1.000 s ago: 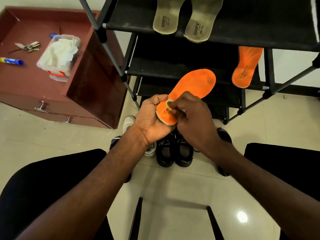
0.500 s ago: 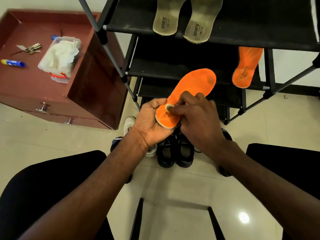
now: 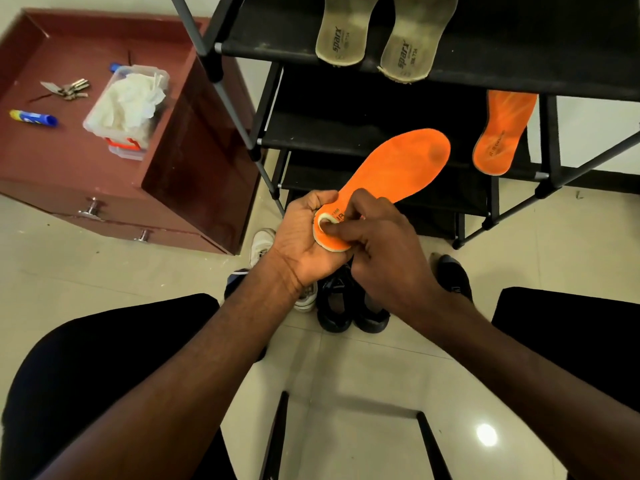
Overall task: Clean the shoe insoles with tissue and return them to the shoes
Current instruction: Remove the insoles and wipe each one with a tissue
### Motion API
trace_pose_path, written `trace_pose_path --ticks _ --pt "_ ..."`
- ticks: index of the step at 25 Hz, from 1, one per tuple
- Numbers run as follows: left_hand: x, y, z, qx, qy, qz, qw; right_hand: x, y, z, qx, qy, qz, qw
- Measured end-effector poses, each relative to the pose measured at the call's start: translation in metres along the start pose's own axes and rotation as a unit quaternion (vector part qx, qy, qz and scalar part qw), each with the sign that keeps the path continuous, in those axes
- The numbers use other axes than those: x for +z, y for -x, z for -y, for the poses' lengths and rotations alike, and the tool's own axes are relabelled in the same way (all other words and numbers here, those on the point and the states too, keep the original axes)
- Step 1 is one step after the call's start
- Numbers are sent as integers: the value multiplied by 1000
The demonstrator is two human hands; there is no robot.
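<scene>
My left hand (image 3: pixel 304 240) grips the heel of an orange insole (image 3: pixel 398 168) held over the floor, toe pointing up and right. My right hand (image 3: pixel 381 244) pinches a small white wad of tissue (image 3: pixel 325 223) and presses it on the insole's heel. A second orange insole (image 3: pixel 502 133) lies on the middle shelf of the black shoe rack (image 3: pixel 346 126). Two grey insoles (image 3: pixel 377 36) rest on the top shelf. Black shoes (image 3: pixel 349 306) stand on the floor under my hands, partly hidden.
A red-brown cabinet (image 3: pixel 194 174) at the left carries a clear box of tissues (image 3: pixel 128 105), keys (image 3: pixel 65 90) and a blue tube (image 3: pixel 33 118). A white shoe (image 3: pixel 261 244) and a dark shoe (image 3: pixel 453 275) sit on the tiled floor. My knees frame the bottom.
My right hand has shifted the tissue slightly left along the insole's heel. The left hand keeps the same hold.
</scene>
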State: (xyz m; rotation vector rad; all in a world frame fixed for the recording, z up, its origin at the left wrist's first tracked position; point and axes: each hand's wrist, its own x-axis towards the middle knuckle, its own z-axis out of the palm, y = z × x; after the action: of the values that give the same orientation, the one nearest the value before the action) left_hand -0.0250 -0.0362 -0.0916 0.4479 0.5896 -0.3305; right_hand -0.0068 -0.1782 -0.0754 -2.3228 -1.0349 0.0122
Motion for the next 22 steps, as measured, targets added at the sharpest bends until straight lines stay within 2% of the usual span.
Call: trace_pose_path --ticks 1,3,5,8,10,12,14,17,19,22 --pt "0 1 1 -3 0 8 1000 -1 1 -1 -10 31 -2 999" --pt "4 2 5 -1 -7 23 1000 -5 -6 -13 33 90 -30 995" --pt "5 2 5 2 -6 16 1000 -5 -9 -15 73 71 -22 995" --pt "1 -1 1 -5 1 8 1000 0 2 -2 3 2 8 1000" --pt "0 -1 3 -2 -7 9 1000 -5 -1 -9 -4 67 -7 998" --pt "3 -2 5 7 -13 14 1000 -10 -10 -20 51 119 -30 991" --pt "3 -2 6 6 -8 16 1000 -7 -10 -16 69 83 -19 994" --pt "-3 -2 4 6 3 11 1000 -1 -2 -3 -2 19 12 1000" --pt "-4 -3 5 7 -1 18 1000 -3 -5 -6 -6 83 3 997" --pt "4 -2 10 10 -12 18 1000 -11 -13 -15 57 177 -1 983"
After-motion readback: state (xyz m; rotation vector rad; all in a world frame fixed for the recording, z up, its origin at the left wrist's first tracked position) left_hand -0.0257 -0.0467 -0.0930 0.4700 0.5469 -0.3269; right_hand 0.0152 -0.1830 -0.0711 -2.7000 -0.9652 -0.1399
